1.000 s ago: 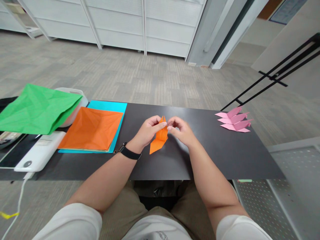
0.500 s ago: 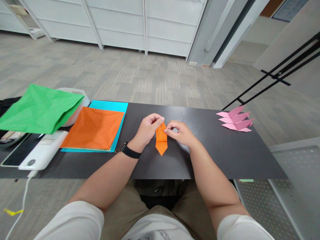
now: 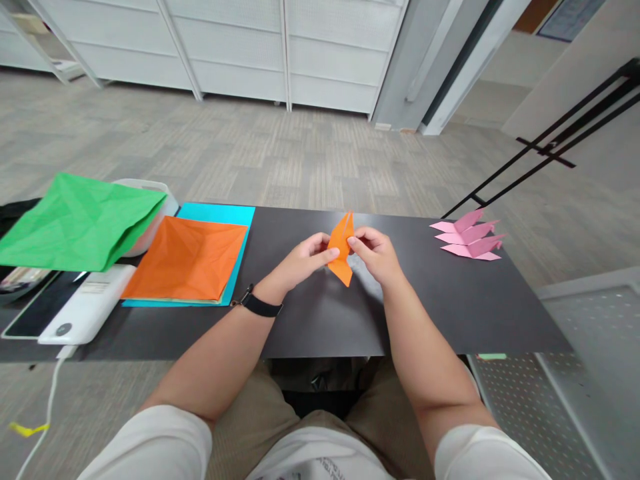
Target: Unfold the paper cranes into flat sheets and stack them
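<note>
A small folded orange paper (image 3: 342, 248) is held between my two hands above the dark table (image 3: 310, 327). Its two narrow tips point away from me and a wider pointed flap hangs toward me. My left hand (image 3: 311, 259) pinches its left edge, thumb on top. On the right edge, my right hand (image 3: 374, 252) grips it between thumb and fingers.
Pink folded paper birds (image 3: 470, 237) stand at the table's right end. To the left lie orange sheets (image 3: 193, 257) on blue paper (image 3: 215, 212), green paper (image 3: 80, 220) over a whitish container (image 3: 173, 203), a white power bank (image 3: 87, 303) with a cable, and a dark tablet (image 3: 37, 310).
The orange paper has been lifted, turned and tilted, and its two tips now show apart. My left hand has moved from its top to its left side; my right hand has shifted slightly right.
</note>
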`<state>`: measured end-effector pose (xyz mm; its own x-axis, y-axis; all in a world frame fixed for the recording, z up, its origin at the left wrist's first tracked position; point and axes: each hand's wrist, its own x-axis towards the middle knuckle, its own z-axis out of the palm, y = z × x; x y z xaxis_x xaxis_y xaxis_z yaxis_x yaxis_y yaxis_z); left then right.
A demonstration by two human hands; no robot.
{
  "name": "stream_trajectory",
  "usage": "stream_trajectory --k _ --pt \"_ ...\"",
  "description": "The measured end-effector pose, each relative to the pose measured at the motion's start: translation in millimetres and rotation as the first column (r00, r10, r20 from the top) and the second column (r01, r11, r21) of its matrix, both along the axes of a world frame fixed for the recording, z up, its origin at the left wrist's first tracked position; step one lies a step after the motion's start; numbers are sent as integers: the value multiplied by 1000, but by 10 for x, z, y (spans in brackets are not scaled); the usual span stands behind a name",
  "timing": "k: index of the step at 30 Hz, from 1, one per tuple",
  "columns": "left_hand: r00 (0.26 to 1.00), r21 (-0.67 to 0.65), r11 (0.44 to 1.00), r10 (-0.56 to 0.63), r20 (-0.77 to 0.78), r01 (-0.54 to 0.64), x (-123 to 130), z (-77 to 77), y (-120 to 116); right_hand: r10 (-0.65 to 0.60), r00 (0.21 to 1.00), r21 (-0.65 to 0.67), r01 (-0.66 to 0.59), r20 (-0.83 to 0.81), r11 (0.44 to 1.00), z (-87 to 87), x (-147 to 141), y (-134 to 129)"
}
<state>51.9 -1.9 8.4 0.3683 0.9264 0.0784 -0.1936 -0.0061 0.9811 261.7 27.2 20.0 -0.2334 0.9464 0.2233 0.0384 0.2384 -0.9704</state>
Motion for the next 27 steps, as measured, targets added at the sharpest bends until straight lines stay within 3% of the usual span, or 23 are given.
stream_trajectory --k 2,4,6,9,11,14,20,27 --pt "997 -35 997 -74 -21 73 5 -5 -1 -35 999 34 35 1 999 5 -2 -9" --pt "997 -40 996 -76 -29 75 6 -23 8 -73 997 33 73 -11 997 -2 0 3" --pt "999 -34 999 -8 -36 7 2 -47 24 -69 997 -21 68 -30 997 -21 -6 24" --pt "990 -40 990 135 -29 -136 -3 -85 56 45 999 -152 -48 -19 987 -71 -43 45" --pt "986 -65 983 169 -9 -169 3 -110 77 104 994 -184 -97 27 978 -117 -75 47" --pt "980 -79 977 201 12 -199 27 -151 103 82 993 -149 -69 85 986 -188 -102 49" --pt "901 101 901 429 -67 -421 51 -176 112 17 989 -53 -9 150 999 -233 -120 24" --pt "944 -82 946 320 80 -313 44 -112 71 115 993 -86 -113 19 990 -149 -161 -21"
